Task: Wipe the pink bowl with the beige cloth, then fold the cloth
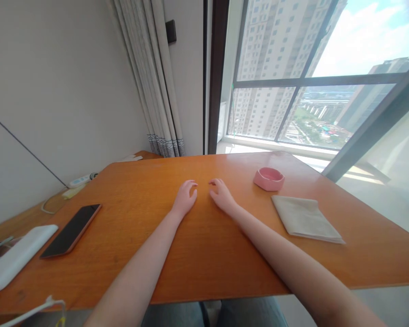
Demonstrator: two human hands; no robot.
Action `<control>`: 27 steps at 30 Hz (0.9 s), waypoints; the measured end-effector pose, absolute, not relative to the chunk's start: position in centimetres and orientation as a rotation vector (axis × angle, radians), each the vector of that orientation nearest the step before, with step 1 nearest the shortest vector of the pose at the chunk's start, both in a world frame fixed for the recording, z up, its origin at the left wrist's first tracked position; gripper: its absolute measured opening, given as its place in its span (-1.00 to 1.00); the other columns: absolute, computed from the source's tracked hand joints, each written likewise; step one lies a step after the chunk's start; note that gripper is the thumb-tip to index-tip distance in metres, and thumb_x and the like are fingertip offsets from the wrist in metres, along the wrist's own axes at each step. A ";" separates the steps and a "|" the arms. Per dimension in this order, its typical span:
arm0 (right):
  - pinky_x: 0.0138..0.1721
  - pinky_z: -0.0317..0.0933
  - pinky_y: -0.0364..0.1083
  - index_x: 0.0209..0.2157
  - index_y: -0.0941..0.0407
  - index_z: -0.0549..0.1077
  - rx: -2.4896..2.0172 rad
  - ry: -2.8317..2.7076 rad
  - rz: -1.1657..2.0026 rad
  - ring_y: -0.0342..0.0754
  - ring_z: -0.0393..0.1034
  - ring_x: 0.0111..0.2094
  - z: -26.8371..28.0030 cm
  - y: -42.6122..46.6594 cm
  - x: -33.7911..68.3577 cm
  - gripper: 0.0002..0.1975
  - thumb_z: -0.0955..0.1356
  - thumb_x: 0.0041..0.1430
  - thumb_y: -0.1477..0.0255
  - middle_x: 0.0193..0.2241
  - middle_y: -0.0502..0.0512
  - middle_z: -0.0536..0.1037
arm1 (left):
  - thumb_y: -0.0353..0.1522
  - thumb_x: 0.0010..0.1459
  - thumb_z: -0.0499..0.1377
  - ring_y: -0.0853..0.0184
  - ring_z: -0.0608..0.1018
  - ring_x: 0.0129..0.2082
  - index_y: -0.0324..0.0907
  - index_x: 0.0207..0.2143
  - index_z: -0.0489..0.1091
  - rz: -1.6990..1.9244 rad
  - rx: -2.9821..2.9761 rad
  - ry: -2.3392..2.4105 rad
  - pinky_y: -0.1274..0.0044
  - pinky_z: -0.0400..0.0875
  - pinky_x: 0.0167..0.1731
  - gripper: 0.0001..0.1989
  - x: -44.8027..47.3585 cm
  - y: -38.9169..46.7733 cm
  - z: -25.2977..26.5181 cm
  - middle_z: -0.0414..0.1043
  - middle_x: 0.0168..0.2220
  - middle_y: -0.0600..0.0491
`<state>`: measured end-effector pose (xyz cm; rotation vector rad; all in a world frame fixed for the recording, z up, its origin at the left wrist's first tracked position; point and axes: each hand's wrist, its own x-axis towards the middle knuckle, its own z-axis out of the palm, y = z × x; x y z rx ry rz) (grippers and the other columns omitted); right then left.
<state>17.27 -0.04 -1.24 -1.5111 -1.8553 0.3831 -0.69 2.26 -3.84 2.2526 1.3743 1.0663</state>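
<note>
Both of my hands rest over the middle of a wooden table, a short gap apart. My left hand holds nothing; its fingers curve loosely inward with the thumb apart. Opposite it, my right hand is likewise empty, fingers loosely bent and apart. To the right of my right hand stands a pink bowl with an angular outer wall. A folded beige cloth lies flat just in front of the bowl, nearer to me. Neither hand touches the bowl or the cloth.
A dark-screened phone lies at the left, beside a white oblong device. A white cable crosses the near left corner. Beyond the left edge is a power strip. A curtain and large windows stand behind the table.
</note>
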 end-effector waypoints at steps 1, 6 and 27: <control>-0.01 0.17 -0.12 -0.16 0.15 0.35 -1.541 -1.741 0.448 -0.08 0.32 -0.09 -2.2 1.1 16.1 -0.69 0.17 0.04 0.55 -0.13 0.14 0.43 | -0.40 0.15 0.00 0.30 0.44 -0.04 -0.18 -0.18 0.36 1.091 2.218 1.325 0.44 0.37 -0.06 -0.78 -0.6 2.2 -3.8 0.37 -0.04 -0.06; -0.09 0.20 -0.15 -0.17 0.16 0.34 -1.548 -1.424 0.583 -0.09 0.35 -0.16 -4.6 4.1 13.8 -0.69 0.12 0.07 0.50 -0.17 0.13 0.47 | -0.40 0.15 0.01 0.38 0.46 -0.37 -0.19 -0.17 0.33 1.036 2.094 1.253 0.52 0.40 -0.30 -0.79 0.7 2.3 -4.1 0.41 -0.35 0.04; -0.16 0.16 -0.10 -0.38 0.10 0.35 -1.446 -1.857 0.417 -0.06 0.29 -0.23 -5.4 3.7 14.1 -0.86 0.19 0.18 0.48 -0.34 0.08 0.42 | -0.42 0.11 0.03 0.37 0.41 -0.44 -0.20 -0.40 0.36 0.892 2.111 1.525 0.55 0.22 -0.41 -0.87 2.3 3.9 -3.9 0.44 -0.43 0.03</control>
